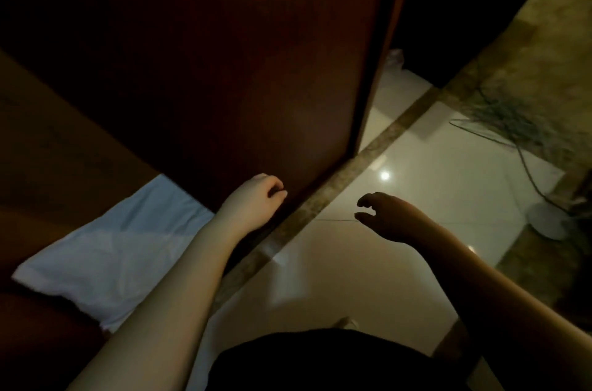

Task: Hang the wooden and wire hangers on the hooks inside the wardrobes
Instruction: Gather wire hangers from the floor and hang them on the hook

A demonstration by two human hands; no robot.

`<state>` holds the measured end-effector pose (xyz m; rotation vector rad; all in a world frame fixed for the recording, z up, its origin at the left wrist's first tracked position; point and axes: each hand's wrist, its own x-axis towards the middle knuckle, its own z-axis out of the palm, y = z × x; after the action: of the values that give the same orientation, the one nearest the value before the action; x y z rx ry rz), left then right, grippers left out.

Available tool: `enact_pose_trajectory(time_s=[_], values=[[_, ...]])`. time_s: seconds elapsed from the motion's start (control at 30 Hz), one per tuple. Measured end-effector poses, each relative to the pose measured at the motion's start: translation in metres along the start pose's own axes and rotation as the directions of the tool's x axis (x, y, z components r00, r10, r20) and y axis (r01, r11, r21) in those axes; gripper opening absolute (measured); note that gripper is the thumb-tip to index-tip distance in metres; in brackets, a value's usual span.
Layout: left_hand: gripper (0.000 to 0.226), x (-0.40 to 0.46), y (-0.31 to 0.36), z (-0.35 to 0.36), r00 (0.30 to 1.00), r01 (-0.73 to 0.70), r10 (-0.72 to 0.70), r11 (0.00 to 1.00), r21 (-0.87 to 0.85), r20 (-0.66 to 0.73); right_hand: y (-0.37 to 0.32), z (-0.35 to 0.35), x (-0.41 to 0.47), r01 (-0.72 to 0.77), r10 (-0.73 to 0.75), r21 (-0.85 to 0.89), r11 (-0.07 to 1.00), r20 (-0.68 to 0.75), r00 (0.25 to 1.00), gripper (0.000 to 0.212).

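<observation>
white cloth (105, 249) lies left of wardrobe door (230, 70), at its foot | left hand (256, 195) against door's lower edge, fingers curled, holding nothing visible | right hand (384, 214) right of door, over floor (416, 185), loosely curled, empty | hangers: cannot tell where

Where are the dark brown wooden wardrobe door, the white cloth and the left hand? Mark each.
dark brown wooden wardrobe door (243, 63), head view, middle of its panel
white cloth (115, 249), head view, its centre
left hand (258, 195), head view, back of hand
</observation>
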<state>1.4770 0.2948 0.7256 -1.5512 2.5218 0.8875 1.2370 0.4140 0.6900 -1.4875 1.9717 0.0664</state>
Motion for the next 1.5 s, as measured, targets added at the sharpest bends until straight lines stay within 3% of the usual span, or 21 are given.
enact_pose_trajectory(time_s=[0.37,0.8,1.13,1.5], values=[[0.029,0.171,0.144,0.055,0.96,-0.226,0.214,0.973,0.048,0.18,0.165,-0.063,0.034,-0.298,0.31,0.138,0.944,-0.067,0.948,0.045],[0.027,0.429,0.325,0.09,0.823,-0.483,0.418,0.872,0.086,0.383,0.353,-0.176,0.138,-0.566,0.593,0.259,0.783,-0.035,0.804,0.042],[0.028,0.581,0.468,0.136,0.731,-0.625,0.452,0.744,0.235,0.512,0.513,-0.24,0.178,-0.687,0.74,0.346,0.639,-0.034,0.672,0.044],[0.022,0.707,0.645,0.233,0.746,-0.592,0.364,0.746,0.304,0.558,0.731,-0.308,0.227,-0.69,0.71,0.383,0.614,0.115,0.695,0.043]])
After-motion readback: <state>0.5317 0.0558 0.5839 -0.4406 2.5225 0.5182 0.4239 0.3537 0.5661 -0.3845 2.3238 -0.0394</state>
